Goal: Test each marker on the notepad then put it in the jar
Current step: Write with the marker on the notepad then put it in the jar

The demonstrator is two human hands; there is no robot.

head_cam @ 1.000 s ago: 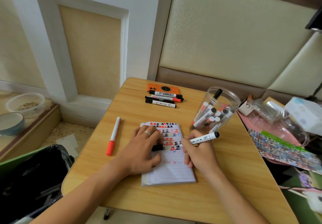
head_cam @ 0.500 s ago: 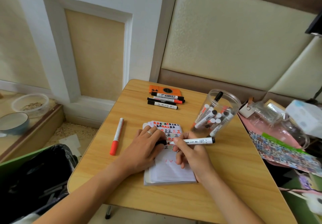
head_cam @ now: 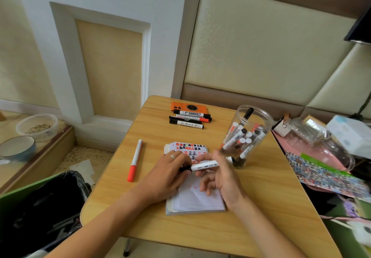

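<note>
A notepad point(head_cam: 195, 201) lies mid-table, its upper part covered with red and black test marks. Above it my right hand point(head_cam: 221, 174) grips a white marker point(head_cam: 203, 166) held level, its black cap end toward my left hand point(head_cam: 167, 174). My left hand pinches the black cap at the marker's left end. The clear plastic jar point(head_cam: 254, 117) stands to the right with several markers inside. A red-capped marker point(head_cam: 135, 160) lies left of the pad. Three more markers point(head_cam: 189, 119) lie in a row at the table's far side.
An orange device point(head_cam: 188, 106) sits behind the row of markers. Cluttered items, a patterned sheet point(head_cam: 321, 174) and clear bags crowd the right side. A black-lined bin point(head_cam: 42, 209) stands at the left below the table edge. Two bowls point(head_cam: 26, 137) sit on a low ledge far left.
My right hand lifted the marker off the notepad and turned it level. My left hand rose from the pad and now meets the marker's tip end with the cap.
</note>
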